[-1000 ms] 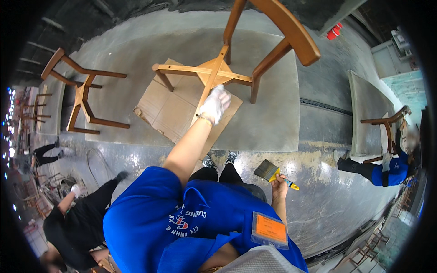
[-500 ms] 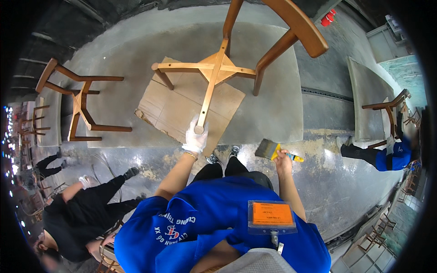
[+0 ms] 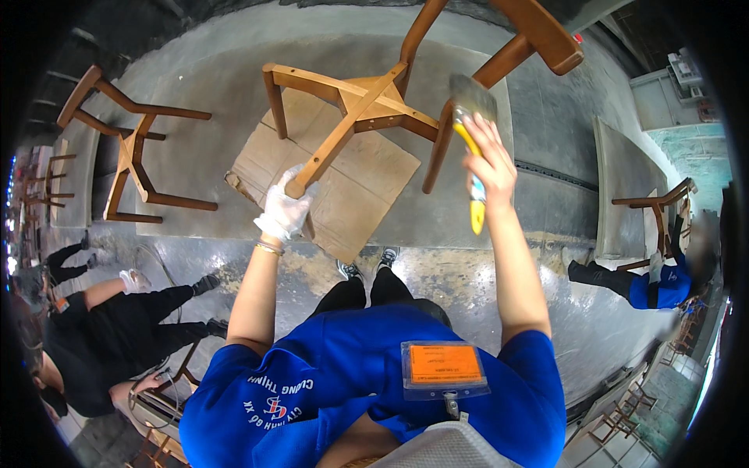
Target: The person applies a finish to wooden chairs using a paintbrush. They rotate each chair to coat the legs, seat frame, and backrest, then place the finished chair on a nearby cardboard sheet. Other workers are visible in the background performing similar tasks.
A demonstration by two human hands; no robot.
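Observation:
My left hand [image 3: 285,209], in a white glove, is closed round the near corner of a wooden chair frame [image 3: 367,109]. The frame has crossed bars under the seat position, legs and a curved backrest, and it stands tilted on the table. In my bare right hand [image 3: 493,165] is a wide flat paintbrush [image 3: 477,214] with a yellow handle. Its dark bristles point away from me, beside the chair's right rear leg; whether they touch the wood I cannot tell.
Under the chair a sheet of cardboard [image 3: 367,183] lies on the grey table [image 3: 183,183]. Another chair frame [image 3: 133,156] rests at the table's left. A person in black [image 3: 117,335] is at the lower left; a person in blue [image 3: 663,287] works by a chair at the right.
My right hand has lifted the paintbrush from near my waist up to the chair's right side. My left hand has turned the chair frame and shifted left with its corner.

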